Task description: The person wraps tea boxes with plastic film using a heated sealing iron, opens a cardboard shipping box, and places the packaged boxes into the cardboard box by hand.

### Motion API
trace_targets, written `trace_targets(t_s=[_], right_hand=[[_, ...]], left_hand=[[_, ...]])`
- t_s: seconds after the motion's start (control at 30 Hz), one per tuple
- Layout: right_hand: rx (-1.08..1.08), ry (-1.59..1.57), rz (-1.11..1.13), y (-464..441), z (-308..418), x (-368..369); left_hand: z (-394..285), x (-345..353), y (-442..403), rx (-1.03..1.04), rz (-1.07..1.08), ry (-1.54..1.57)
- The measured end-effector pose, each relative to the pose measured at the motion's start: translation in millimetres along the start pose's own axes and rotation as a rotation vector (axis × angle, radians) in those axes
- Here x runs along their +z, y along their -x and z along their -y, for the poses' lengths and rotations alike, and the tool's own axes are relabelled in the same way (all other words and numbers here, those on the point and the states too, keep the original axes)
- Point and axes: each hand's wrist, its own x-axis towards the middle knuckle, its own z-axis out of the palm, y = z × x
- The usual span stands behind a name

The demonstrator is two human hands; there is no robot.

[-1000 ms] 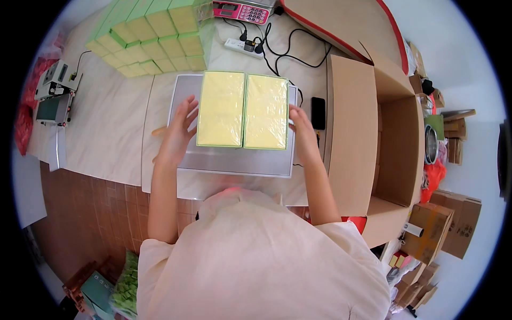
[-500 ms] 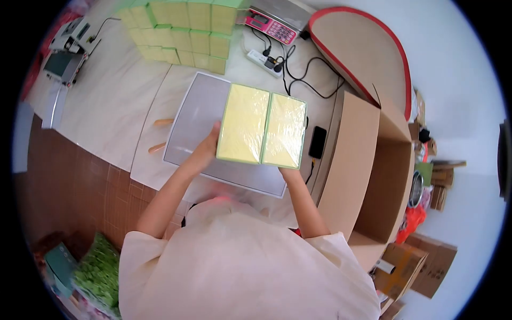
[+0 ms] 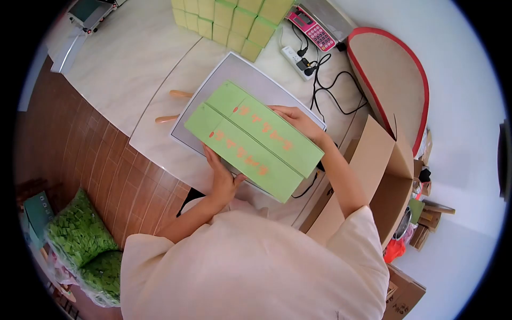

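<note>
Two long green boxes with orange lettering point(image 3: 256, 140) lie side by side, held tilted above a grey board with a white rim point(image 3: 248, 66). My left hand point(image 3: 220, 173) grips their lower left edge, its thumb showing near the side and part of the fingers hidden beneath. On the upper right side, my right hand point(image 3: 301, 121) holds the other long edge, with fingers partly behind the boxes. Two wooden handles point(image 3: 169, 119) stick out from the board's left side.
Stacked green and yellow boxes point(image 3: 229, 21) stand at the back. A pink scale point(image 3: 314, 29), a power strip point(image 3: 297, 61) and black cables are at the back right. A large open cardboard box point(image 3: 368, 181) is at the right. Bags of green pieces point(image 3: 82, 229) lie lower left.
The paired boxes have been turned from their yellow faces to their green lettered faces and rotated diagonally. Both hands, apart from the boxes at first, now hold them. The view has shifted.
</note>
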Motion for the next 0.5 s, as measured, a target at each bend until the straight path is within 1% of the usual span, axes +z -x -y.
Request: trace_targets(t_s=[0.03,0.1,0.17,0.2,0.23,0.3,0.33,0.37,0.43,0.47,0.5], right_hand=[[0.034,0.010,0.052,-6,-6,-5],[0.063,-0.048,0.064,-17,-24,-17],[0.016,0.104,0.095,-21,-34,-27],[0.013,0.098,0.134,-18,-30,-29],[0.016,0.084,0.112,-17,-31,-29],[-0.084,0.028,-0.019,-13,-34,-34],[-0.151,-0.016,-0.090,-8,-35,-41],[-0.150,-0.026,-0.117,4,-36,-46],[-0.173,0.008,-0.448,29,-38,-56],[-0.204,-0.061,-0.569,42,-54,-57],[-0.203,-0.065,-0.592,56,-69,-53]], left_hand=[[0,4,4,-0.006,0.011,0.000],[-1,9,12,-0.097,0.002,0.108],[-16,1,7,-0.135,0.013,0.056],[-21,-1,4,-0.164,0.013,0.004],[-18,-2,5,-0.159,0.038,0.007],[-8,-11,3,0.056,-0.102,-0.082],[-2,-21,1,0.081,-0.131,-0.104],[2,-34,-5,0.110,-0.161,-0.125],[-4,-61,-38,0.190,-0.202,-0.158],[-2,-69,-55,0.180,-0.226,-0.079],[0,-73,-72,0.168,-0.253,0.000]])
